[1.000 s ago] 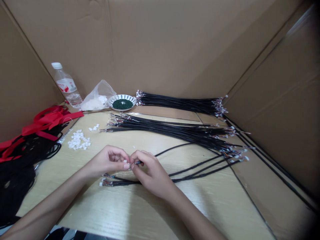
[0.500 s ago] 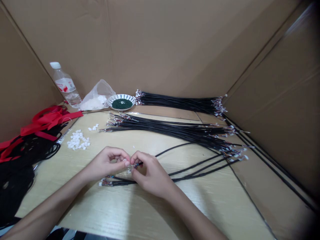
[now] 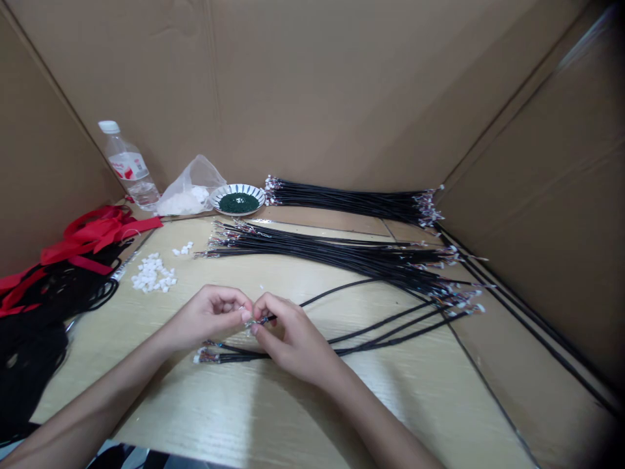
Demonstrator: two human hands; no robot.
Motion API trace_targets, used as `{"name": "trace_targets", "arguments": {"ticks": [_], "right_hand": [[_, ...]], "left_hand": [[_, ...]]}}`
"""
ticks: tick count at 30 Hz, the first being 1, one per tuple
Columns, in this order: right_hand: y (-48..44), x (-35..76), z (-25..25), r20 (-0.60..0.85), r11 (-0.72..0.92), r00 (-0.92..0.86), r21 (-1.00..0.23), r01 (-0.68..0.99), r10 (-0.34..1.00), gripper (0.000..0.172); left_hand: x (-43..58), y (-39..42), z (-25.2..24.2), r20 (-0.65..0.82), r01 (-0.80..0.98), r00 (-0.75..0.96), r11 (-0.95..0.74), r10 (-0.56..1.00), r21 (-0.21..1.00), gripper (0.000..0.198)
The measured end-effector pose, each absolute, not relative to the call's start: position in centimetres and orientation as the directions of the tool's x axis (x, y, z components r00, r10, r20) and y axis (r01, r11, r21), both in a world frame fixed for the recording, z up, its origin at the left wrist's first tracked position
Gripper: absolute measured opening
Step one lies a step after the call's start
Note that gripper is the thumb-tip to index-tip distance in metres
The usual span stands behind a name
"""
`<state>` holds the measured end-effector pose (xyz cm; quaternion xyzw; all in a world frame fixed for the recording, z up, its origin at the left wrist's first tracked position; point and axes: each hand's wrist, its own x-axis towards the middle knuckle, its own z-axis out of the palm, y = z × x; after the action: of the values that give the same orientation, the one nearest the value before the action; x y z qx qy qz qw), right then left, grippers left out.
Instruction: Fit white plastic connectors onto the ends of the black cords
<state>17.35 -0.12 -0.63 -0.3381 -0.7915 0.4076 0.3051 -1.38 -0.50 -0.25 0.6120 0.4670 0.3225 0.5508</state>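
Observation:
My left hand (image 3: 208, 316) is closed, thumb and forefinger pinching something small and pale at the wire end of a black cable (image 3: 336, 288). Touching it from the right, my right hand (image 3: 293, 335) has its fingers round the same cable end, where thin coloured wires show. Below the hands, several cables with white connectors (image 3: 198, 357) lie on the table and pass under my right hand. Behind them is a bundle of black cables (image 3: 312, 247) with bare wire ends on the left. Small white connectors (image 3: 153, 273) form a pile to the left.
A second cable bundle (image 3: 342, 198) lies by the cardboard wall (image 3: 332, 85). A plate of dark green bits (image 3: 239, 200), a clear plastic bag (image 3: 188, 192) and a bottle (image 3: 129, 166) stand at the back left. Red strips (image 3: 100, 231) and black cords (image 3: 34, 352) fill the left side.
My right thumb and fingertips have shifted slightly left, closer to my left fingertips. Both hands stay at the same cable end.

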Motion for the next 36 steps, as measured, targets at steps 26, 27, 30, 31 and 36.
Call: {"name": "trace_targets", "arguments": {"ticks": [26, 27, 30, 31, 36], "right_hand": [[-0.4, 17.1, 0.0, 0.104, 0.169, -0.456, -0.98, 0.106, 0.884, 0.014], [-0.5, 17.1, 0.0, 0.099, 0.162, -0.454, -0.982, 0.102, 0.886, 0.014], [-0.5, 17.1, 0.1, 0.097, 0.157, -0.448, -0.983, 0.098, 0.889, 0.015], [-0.5, 17.1, 0.2, 0.099, 0.158, -0.448, -0.983, 0.097, 0.889, 0.015], [-0.5, 17.1, 0.1, 0.1, 0.156, -0.458, -0.984, 0.086, 0.883, 0.015]], "left_hand": [[-1.8, 0.0, -0.3, -0.199, -0.042, 0.386, 0.233, 0.901, 0.972, 0.023], [-1.8, 0.0, -0.3, -0.198, -0.051, 0.388, 0.236, 0.9, 0.971, 0.023], [-1.8, 0.0, -0.4, -0.208, -0.075, 0.412, 0.26, 0.887, 0.963, 0.023], [-1.8, 0.0, -0.4, -0.212, -0.085, 0.416, 0.27, 0.884, 0.959, 0.023], [-1.8, 0.1, -0.5, -0.238, -0.169, 0.41, 0.329, 0.881, 0.929, 0.024]]}}
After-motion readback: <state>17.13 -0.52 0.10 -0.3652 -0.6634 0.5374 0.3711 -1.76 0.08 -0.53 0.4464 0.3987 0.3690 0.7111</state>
